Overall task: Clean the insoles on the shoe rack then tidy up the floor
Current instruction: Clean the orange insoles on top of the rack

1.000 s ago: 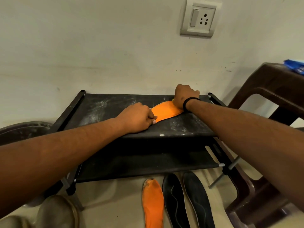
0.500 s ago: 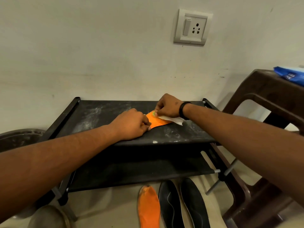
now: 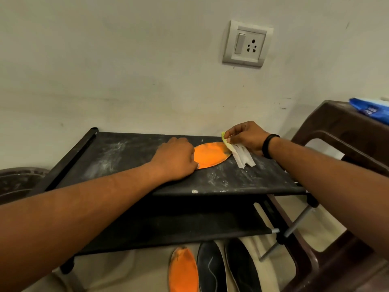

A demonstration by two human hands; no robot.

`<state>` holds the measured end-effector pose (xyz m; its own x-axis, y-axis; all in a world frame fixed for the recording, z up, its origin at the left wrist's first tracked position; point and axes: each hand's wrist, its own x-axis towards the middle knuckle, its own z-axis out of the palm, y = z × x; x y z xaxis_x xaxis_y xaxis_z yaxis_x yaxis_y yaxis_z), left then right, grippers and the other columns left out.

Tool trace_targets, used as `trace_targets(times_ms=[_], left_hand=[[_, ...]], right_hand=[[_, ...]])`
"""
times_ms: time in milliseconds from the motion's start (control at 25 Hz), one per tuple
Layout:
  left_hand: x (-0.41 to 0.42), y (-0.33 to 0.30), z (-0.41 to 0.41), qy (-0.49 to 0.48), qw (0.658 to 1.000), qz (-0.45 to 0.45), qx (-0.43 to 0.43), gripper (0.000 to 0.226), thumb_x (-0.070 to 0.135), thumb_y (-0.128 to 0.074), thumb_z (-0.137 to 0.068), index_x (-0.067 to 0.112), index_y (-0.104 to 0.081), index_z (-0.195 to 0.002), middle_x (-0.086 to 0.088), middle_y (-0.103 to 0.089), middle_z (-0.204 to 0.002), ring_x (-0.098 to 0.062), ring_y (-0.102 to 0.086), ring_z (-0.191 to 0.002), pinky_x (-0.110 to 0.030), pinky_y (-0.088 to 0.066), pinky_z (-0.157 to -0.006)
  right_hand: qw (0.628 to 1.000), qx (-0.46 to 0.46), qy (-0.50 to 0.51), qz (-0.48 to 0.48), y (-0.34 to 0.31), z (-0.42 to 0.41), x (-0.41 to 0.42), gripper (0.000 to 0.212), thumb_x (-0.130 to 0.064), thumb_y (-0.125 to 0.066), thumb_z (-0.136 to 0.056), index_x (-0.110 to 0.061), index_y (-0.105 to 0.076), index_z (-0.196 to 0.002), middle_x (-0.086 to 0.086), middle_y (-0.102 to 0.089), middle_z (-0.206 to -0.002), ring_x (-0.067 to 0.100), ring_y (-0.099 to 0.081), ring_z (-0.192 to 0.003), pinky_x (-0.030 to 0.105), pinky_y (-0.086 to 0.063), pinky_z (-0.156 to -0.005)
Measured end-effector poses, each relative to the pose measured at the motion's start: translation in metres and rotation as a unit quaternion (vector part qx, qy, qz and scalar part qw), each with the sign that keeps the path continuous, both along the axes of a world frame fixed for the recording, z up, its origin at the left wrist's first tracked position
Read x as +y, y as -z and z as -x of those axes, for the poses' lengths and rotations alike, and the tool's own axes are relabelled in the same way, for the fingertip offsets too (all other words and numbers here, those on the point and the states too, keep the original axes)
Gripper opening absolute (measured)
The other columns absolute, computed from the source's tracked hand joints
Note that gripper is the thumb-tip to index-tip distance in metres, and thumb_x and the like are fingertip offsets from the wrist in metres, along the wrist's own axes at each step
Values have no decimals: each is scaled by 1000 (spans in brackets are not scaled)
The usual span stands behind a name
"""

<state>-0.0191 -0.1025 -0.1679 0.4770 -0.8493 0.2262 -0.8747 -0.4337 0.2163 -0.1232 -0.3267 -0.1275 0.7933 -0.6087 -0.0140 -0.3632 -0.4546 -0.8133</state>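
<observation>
An orange insole (image 3: 210,154) lies on the dusty top shelf of the black shoe rack (image 3: 126,157). My left hand (image 3: 175,159) presses down on its near end, fingers curled over the edge. My right hand (image 3: 245,134) pinches a folded white wipe (image 3: 242,154) with a yellow-stained tip, lifted just past the insole's far end. On the floor below lie a second orange insole (image 3: 183,270) and two black insoles (image 3: 210,270), (image 3: 242,268) side by side.
A brown plastic stool (image 3: 347,131) stands right of the rack, with a blue packet (image 3: 370,110) on top. A dark round basin (image 3: 14,182) sits at the left. The wall behind carries a switch socket (image 3: 247,44). White dust covers the shelf.
My right hand has drawn the wipe from the middle of the insole out past its far right end and lifted it. My left hand stays on the insole's near end.
</observation>
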Motion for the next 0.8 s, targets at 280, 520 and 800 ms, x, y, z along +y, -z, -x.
trace_targets(times_ms=[280, 520, 800], left_hand=[[2, 10, 5, 58, 998, 26, 0, 26, 36, -63, -95, 25, -73, -116, 5, -67, -126, -22, -56, -119, -41, -47, -96], [4, 12, 3, 49, 998, 29, 24, 26, 36, -62, -95, 27, -74, -116, 5, -69, -126, -22, -56, -122, -45, -46, -101], [2, 12, 3, 53, 998, 22, 28, 26, 36, -61, -96, 25, -74, -115, 3, -69, -125, -22, -56, -121, -47, -46, -102]], right_hand=[[947, 58, -5, 316, -9, -17, 15, 21, 3, -62, -85, -10, -78, -91, 7, -71, -95, 16, -60, -88, 23, -43, -75], [907, 136, -95, 387, 5, -18, 23, 19, -1, -61, -79, 0, -77, -88, 14, -73, -94, 26, -66, -89, 28, -47, -70], [899, 103, -37, 423, 14, -19, 18, 19, -5, -66, -82, -14, -71, -99, 12, -69, -105, 29, -63, -98, 35, -53, -82]])
